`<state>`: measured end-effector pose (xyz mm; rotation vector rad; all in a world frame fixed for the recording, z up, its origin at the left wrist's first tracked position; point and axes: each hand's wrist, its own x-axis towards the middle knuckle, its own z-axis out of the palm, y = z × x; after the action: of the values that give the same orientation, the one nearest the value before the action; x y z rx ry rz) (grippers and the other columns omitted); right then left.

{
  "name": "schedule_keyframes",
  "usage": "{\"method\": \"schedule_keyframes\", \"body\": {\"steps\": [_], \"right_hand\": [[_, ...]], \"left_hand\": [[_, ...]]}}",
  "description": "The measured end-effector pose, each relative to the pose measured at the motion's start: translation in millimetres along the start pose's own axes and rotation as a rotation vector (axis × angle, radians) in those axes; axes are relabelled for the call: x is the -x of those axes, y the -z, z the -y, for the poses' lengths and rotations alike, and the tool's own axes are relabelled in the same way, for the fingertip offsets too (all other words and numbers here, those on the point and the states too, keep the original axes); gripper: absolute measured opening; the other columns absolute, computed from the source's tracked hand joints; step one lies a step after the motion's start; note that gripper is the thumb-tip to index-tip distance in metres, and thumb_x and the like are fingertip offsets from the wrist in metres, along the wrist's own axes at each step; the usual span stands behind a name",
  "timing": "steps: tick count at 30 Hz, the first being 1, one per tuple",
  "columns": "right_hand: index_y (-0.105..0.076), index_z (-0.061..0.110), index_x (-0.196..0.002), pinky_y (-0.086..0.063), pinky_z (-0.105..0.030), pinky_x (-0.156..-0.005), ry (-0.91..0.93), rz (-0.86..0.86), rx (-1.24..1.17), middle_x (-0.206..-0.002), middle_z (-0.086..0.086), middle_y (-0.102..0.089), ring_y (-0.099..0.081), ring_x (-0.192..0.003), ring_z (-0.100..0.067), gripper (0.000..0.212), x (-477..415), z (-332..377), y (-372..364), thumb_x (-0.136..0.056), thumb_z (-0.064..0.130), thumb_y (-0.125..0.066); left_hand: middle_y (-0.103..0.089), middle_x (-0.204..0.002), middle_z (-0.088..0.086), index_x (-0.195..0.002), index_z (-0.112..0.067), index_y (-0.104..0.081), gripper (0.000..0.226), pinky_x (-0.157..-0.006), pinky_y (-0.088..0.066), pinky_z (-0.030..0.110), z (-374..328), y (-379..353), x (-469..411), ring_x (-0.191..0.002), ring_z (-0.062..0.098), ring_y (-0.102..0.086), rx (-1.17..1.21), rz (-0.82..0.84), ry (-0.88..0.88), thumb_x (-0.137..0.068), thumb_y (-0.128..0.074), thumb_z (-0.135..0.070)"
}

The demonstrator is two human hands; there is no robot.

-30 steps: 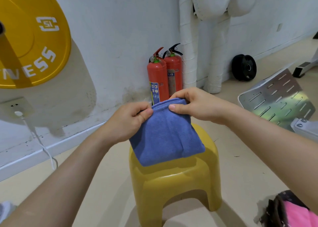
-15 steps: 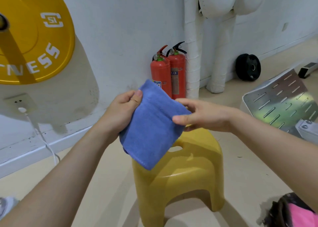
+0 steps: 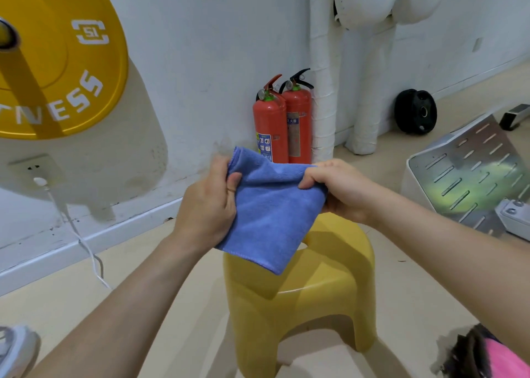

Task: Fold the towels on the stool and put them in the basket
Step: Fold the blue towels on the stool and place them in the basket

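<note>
Fingers (image 3: 233,182) of left hand (image 3: 206,202) and right hand (image 3: 341,189) pinching blue towel (image 3: 269,217), held above stool (image 3: 324,294)

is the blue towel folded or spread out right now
Folded: the blue towel is a small doubled square with stacked edges at its top corner. The left hand and right hand pinch it above the stool.

Leaving bare floor (image 3: 71,314) open at lower left and just right of centre. Blocking lower centre with the stool (image 3: 315,306), upper centre with extinguishers (image 3: 282,125), upper left with the disc (image 3: 57,62), right edge with the metal plate (image 3: 473,176), lower right corner with the basket (image 3: 464,354).
</note>
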<state>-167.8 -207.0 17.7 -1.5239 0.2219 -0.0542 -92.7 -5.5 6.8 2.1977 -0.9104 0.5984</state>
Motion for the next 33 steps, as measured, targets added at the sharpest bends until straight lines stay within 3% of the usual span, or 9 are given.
{"method": "schedule_keyframes", "body": {"steps": [4,8,14,17,25,27,29,31,33], "right_hand": [[-0.050,0.018,-0.068,-0.036,-0.022,-0.049,0.011,-0.118,0.020,-0.069,-0.004,-0.047,-0.041,-0.062,-0.018,0.023,-6.7,-1.6,-3.4,-0.072,-0.005,-0.051],[-0.069,0.014,-0.103,-0.049,-0.033,-0.074,-0.164,0.161,0.115,-0.098,-0.009,-0.067,-0.061,-0.088,-0.020,0.043,-4.3,-7.8,10.7,-0.062,0.002,-0.066],[-0.075,0.032,-0.093,-0.052,-0.035,-0.094,-0.268,0.365,0.561,-0.103,0.005,-0.073,-0.067,-0.100,-0.014,0.019,1.8,-8.6,9.8,-0.079,0.044,-0.073],[-0.064,0.029,-0.118,-0.049,-0.038,-0.099,-0.139,0.326,0.522,-0.120,0.006,-0.067,-0.064,-0.112,-0.013,0.043,-1.6,-17.3,-1.3,-0.082,0.053,-0.066],[-0.069,0.010,-0.103,-0.053,-0.033,-0.086,-0.037,0.190,0.565,-0.102,-0.005,-0.073,-0.070,-0.092,-0.017,0.036,1.5,-24.6,-4.4,-0.094,0.043,-0.054],[-0.069,0.010,-0.105,-0.053,-0.028,-0.083,0.060,0.192,0.615,-0.105,-0.005,-0.072,-0.068,-0.094,-0.016,0.026,-1.0,-29.0,-1.6,-0.094,0.031,-0.059],[-0.070,0.010,-0.102,-0.050,-0.023,-0.070,0.316,0.059,0.757,-0.101,-0.005,-0.072,-0.064,-0.088,-0.013,0.016,-10.5,-32.0,7.2,-0.089,0.017,-0.065],[-0.067,0.012,-0.094,-0.042,-0.026,-0.063,0.548,-0.119,0.940,-0.091,-0.002,-0.066,-0.058,-0.081,-0.016,0.012,-19.4,-32.4,19.4,-0.082,0.010,-0.067],[-0.057,0.014,-0.085,-0.040,-0.034,-0.061,0.657,-0.191,1.070,-0.082,0.002,-0.056,-0.053,-0.075,-0.022,0.015,-21.6,-36.5,29.8,-0.075,0.004,-0.061]], "left_hand": [[-0.055,-0.078,-0.004,-0.101,-0.011,-0.049,0.018,-0.065,-0.034,0.034,1.3,-9.9,-2.3,-0.074,0.021,-0.050,0.250,0.080,0.261,-0.101,-0.039,-0.026],[-0.069,-0.085,0.001,-0.095,-0.017,-0.063,0.029,-0.070,-0.049,0.031,5.1,-9.6,1.7,-0.071,0.013,-0.063,0.608,0.323,0.622,-0.097,-0.048,-0.042],[-0.075,-0.095,0.008,-0.098,-0.016,-0.072,0.031,-0.084,-0.054,0.043,3.6,-8.5,2.1,-0.088,0.022,-0.071,0.664,0.562,0.524,-0.093,-0.056,-0.042],[-0.073,-0.105,0.004,-0.110,-0.021,-0.068,0.026,-0.089,-0.053,0.038,2.1,-14.3,0.3,-0.099,0.021,-0.069,0.799,0.654,0.471,-0.098,-0.051,-0.035],[-0.075,-0.094,0.007,-0.094,-0.014,-0.071,0.045,-0.079,-0.054,0.043,25.4,-11.9,0.2,-0.088,0.029,-0.071,0.567,0.983,0.529,-0.064,-0.081,-0.046],[-0.074,-0.084,0.004,-0.083,-0.016,-0.072,0.031,-0.077,-0.054,0.043,21.5,-15.9,-3.6,-0.083,0.028,-0.070,0.396,0.882,0.473,-0.067,-0.083,-0.039],[-0.066,-0.072,-0.002,-0.073,-0.020,-0.068,0.014,-0.067,-0.049,0.033,15.1,-25.8,-11.3,-0.073,0.021,-0.064,0.215,0.593,0.269,-0.074,-0.079,-0.029],[-0.058,-0.077,-0.002,-0.081,-0.023,-0.070,0.005,-0.063,-0.044,0.033,7.1,-35.1,-15.0,-0.073,0.020,-0.056,0.045,0.292,-0.029,-0.078,-0.072,-0.020],[-0.057,-0.085,-0.001,-0.094,-0.023,-0.071,0.023,-0.060,-0.045,0.033,5.2,-48.9,-9.2,-0.077,0.023,-0.055,-0.083,0.184,-0.217,-0.074,-0.065,-0.013]]}}
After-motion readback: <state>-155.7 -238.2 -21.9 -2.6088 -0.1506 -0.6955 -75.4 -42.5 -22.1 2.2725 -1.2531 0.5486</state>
